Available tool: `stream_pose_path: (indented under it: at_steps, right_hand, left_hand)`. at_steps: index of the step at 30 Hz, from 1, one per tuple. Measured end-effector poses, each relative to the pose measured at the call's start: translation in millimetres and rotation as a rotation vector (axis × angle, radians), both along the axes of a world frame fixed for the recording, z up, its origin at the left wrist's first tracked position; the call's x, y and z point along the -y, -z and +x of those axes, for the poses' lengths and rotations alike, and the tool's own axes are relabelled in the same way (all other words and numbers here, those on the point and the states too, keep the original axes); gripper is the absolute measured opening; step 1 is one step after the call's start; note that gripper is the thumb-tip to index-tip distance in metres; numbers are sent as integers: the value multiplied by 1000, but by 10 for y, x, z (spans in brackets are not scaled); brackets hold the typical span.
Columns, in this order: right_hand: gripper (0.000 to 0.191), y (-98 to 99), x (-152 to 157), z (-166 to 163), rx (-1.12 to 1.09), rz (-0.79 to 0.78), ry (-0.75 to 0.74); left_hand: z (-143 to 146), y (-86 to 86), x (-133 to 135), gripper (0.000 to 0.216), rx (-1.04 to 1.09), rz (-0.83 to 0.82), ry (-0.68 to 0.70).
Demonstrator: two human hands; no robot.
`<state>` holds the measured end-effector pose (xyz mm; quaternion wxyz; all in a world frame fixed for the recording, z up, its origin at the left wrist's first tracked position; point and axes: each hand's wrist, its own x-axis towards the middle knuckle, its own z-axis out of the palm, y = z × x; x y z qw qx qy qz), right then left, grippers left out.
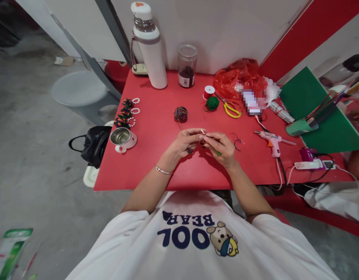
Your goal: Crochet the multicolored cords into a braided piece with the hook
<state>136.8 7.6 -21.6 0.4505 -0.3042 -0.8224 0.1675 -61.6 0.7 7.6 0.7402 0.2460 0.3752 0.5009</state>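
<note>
Over the middle of the red table (156, 163), my left hand (183, 140) and my right hand (222, 148) meet fingertip to fingertip. A thin, pale metal crochet hook (203, 132) shows between them, gripped by my right hand; a bit of green shows under its palm. Dark multicoloured crochet work (202, 143) is pinched in my left fingers, mostly hidden by both hands. From the multicoloured yarn ball (181, 114) just beyond, a strand runs down to my left hand. Loose coloured yarn ends (237, 143) lie right of my right hand.
At left stand a metal cup (127, 140) and several beaded yarn loops (125, 112). Behind are a white bottle (153, 54), jar (187, 64), green yarn ball (212, 103), red spool (209, 92) and yellow-handled pliers (232, 110). A glue gun (273, 142) and cables lie right.
</note>
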Motion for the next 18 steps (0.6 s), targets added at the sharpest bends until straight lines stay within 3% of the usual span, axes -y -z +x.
stream_pose_path:
  at_steps: [8, 12, 15, 18]
  right_hand:
    - [22, -224, -54, 199, 188, -111, -156]
    - [20, -352, -21, 223, 155, -194, -203]
    - [22, -417, -3, 242, 57, -395, -209]
    - [32, -360, 3, 219, -175, -730, -193]
  left_hand:
    - [-64, -26, 2, 31, -212, 18, -49]
    - [-35, -55, 5, 23, -233, 35, -76]
    - [-31, -64, 1, 20, -237, 22, -51]
    - [-32, -53, 2, 20, -201, 28, -25]
